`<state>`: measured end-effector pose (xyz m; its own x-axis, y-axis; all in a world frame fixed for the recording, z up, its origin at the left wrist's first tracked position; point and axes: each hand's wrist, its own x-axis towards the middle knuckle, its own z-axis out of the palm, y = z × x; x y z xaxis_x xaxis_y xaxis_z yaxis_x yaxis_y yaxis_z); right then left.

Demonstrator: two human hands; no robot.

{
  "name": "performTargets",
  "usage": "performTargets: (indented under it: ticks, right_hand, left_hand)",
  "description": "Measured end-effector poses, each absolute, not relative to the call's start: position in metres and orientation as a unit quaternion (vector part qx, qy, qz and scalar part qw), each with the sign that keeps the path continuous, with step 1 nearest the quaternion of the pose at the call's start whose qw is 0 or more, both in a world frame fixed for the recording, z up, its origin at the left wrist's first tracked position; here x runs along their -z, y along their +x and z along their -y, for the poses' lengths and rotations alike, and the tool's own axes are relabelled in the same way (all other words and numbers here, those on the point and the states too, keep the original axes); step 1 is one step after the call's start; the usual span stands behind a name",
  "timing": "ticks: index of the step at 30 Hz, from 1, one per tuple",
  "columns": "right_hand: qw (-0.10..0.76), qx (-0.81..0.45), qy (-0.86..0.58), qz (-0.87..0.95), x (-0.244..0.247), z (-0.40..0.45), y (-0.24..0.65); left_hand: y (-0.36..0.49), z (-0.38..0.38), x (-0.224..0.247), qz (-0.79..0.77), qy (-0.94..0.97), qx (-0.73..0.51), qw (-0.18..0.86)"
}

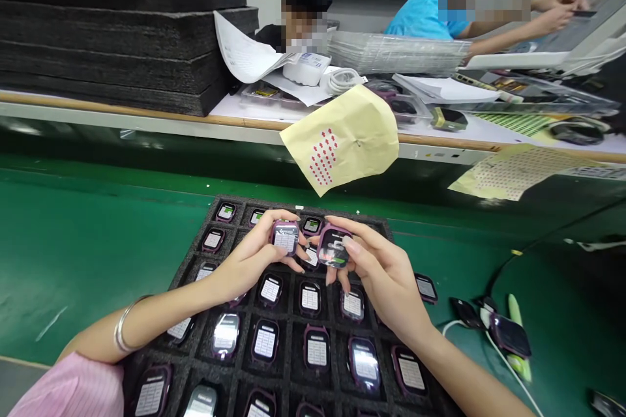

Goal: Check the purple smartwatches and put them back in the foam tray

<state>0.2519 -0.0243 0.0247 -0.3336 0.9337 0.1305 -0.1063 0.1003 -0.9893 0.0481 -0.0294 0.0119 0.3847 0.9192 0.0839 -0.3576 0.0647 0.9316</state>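
My left hand (pixel 267 244) is closed around a purple smartwatch case (pixel 285 238) whose lit screen shows a white grid. Close beside it, my right hand (pixel 374 267) grips another purple watch case (pixel 334 247) by its edges; its screen is mostly dark with a reflection and some green. Both are held above a black foam tray (pixel 288 339), whose compartments hold several similar watch cases, such as a watch (pixel 265 340) with a white grid on its screen. My hands and forearms hide part of the tray.
Beyond the green surface (pixel 88 234) runs a raised shelf (pixel 254 124) with stacked black foam trays (pixel 98 45), papers and a cable. Yellow sticker sheets (pixel 362 137) hang over its edge. Rightward lie a loose watch (pixel 426 288) and a cabled watch (pixel 509 334). Two people are behind the shelf.
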Motion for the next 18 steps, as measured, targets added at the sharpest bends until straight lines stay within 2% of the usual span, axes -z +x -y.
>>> performTargets:
  ticks: [18]
  right_hand:
    - [0.427,-0.625,-0.299,0.581,-0.0317,0.0277,0.2529]
  left_hand:
    - [0.0444,0.0302,-0.0134,-0.287,0.483,-0.478,0.676]
